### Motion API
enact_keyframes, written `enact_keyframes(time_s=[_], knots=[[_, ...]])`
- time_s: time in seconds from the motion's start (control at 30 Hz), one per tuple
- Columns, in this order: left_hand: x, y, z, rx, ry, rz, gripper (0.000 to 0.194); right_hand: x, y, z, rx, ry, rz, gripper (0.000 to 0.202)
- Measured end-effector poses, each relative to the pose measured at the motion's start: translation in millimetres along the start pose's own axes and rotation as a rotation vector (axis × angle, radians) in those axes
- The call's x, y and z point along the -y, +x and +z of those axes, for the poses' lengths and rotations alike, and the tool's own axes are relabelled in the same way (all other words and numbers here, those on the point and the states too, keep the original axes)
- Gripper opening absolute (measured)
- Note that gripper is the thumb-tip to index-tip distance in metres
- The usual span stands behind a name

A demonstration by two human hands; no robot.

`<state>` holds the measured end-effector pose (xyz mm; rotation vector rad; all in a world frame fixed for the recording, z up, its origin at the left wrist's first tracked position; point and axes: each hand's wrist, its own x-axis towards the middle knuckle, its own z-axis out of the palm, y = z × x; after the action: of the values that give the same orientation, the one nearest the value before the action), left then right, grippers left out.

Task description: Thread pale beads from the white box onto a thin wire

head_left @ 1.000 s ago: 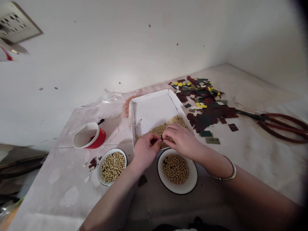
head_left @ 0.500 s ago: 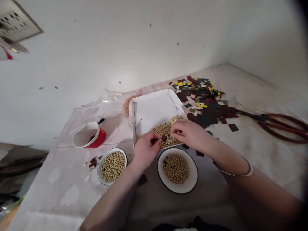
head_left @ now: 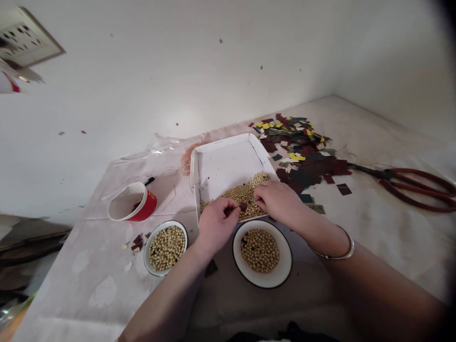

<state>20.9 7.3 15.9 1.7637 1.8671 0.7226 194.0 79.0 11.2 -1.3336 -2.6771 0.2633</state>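
Nr: bowl w/ beads on desk, just outside tray; a nudge from R forearm could tip it. L hand: grip pinched, thumb & index on dark chip, low over tray beads; slack pinch could lose it among them. R hand: grip curled at beads, contents hidden, can't tell; a flick could scatter beads over tray's low edge. Far: scraps, R of tray.

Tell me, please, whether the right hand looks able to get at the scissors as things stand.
Probably yes: the scissors lie with their handles uncovered on the table, and only flat scraps seem to lie between them and the right hand.
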Motion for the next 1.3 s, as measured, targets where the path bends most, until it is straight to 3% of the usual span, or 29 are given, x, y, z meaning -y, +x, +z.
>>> enact_keyframes(time_s=[0.8, 1.07, 1.3], knots=[[2.1, -0.5, -0.3, -0.019, 0.010, -0.016, 0.011, -3.7, 0.6, 8.9, -0.118, 0.099, -0.086, 0.006], [3.4, 0.4, 0.4, -0.010, 0.034, -0.025, 0.012, -4.9, 7.1, 14.5, -0.036, 0.157, -0.088, 0.006], [3.1, 1.6, 1.6, -0.003, 0.027, -0.053, 0.013, -4.9, 6.8, 16.7, -0.062, 0.217, -0.089, 0.009]])
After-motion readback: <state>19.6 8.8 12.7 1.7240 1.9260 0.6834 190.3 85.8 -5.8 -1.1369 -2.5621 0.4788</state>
